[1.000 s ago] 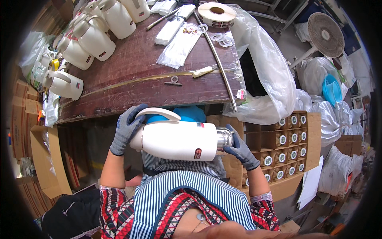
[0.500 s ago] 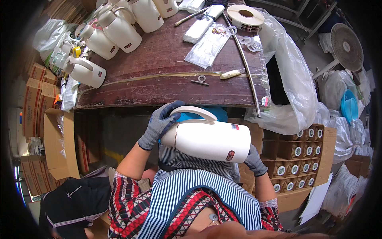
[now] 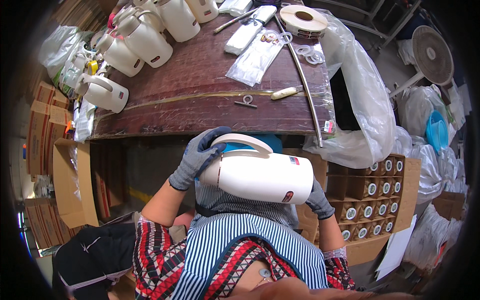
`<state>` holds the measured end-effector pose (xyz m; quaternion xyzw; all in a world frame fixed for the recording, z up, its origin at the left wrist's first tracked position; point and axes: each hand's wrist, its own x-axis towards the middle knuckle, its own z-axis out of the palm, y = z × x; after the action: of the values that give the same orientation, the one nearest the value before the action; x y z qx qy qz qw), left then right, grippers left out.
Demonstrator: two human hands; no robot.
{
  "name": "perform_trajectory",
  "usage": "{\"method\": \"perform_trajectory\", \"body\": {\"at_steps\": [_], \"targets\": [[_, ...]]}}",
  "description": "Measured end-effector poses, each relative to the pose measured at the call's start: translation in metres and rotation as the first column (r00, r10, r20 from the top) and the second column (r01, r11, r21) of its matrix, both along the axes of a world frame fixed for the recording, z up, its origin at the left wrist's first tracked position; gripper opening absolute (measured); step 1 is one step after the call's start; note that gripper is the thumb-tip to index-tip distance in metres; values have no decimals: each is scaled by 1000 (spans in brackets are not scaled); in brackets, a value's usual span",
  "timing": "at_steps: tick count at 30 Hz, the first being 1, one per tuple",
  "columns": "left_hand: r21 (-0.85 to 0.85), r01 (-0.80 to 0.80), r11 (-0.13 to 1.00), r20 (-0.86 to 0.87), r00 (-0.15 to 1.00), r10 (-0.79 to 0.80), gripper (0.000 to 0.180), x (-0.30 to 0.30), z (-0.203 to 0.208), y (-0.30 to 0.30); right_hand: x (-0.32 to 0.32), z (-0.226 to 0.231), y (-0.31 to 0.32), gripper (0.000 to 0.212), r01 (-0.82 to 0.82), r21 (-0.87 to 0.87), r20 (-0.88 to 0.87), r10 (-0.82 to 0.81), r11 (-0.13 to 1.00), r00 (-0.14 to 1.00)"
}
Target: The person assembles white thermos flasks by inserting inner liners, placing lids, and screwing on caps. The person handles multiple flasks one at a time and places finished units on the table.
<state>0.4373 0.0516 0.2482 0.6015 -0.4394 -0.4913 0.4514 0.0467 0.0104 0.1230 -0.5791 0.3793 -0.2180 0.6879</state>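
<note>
A white thermos jug (image 3: pixel 262 175) lies on its side across my lap, its beige handle facing the table. My left hand (image 3: pixel 196 156), in a grey-blue work glove, wraps around the lid end beside the handle. At the base end, my gloved right hand (image 3: pixel 319 201) supports the jug; part of its fingers is hidden behind the body. A dark oval label sits low on the jug's side, and a small red-and-white sticker lies nearer the base edge.
Several more jugs (image 3: pixel 145 42) crowd the brown table (image 3: pixel 180 107) at the far left. Plastic bags (image 3: pixel 257 57), a label roll (image 3: pixel 303 21), white rings, a knife (image 3: pixel 286 93) and a long metal rod (image 3: pixel 305 85) lie on the right. A divided carton (image 3: pixel 367 245) stands at my right, a fan (image 3: pixel 433 55) beyond.
The jug stays in both hands with hardly any movement. The view has shifted slightly, so the table and surroundings appear a little further left.
</note>
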Motion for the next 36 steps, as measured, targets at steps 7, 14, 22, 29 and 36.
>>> {"method": "perform_trajectory", "body": {"at_steps": [7, 14, 22, 29, 36], "targets": [[-47, 78, 996, 75, 994, -74, 47, -8, 11, -6, -9, 2, -15, 68, -156, 65, -55, 160, 986, 986], [-1, 81, 997, 31, 996, -81, 51, -6, 16, -10, -5, 1, 5, 71, -83, -22, -68, 81, 996, 994], [-11, 60, 998, -30, 998, -60, 48, -1, 2, -12, 1, 21, 0, 73, -109, -162, -114, 91, 981, 989], [-190, 276, 942, 342, 918, -200, 49, -12, 25, -16, 4, 8, -5, 60, -203, 211, 79, 190, 956, 979], [10, 99, 995, 7, 995, -99, 50, -6, 9, -9, 9, 34, 18, 55, 108, -129, -247, -138, 986, 959]]}}
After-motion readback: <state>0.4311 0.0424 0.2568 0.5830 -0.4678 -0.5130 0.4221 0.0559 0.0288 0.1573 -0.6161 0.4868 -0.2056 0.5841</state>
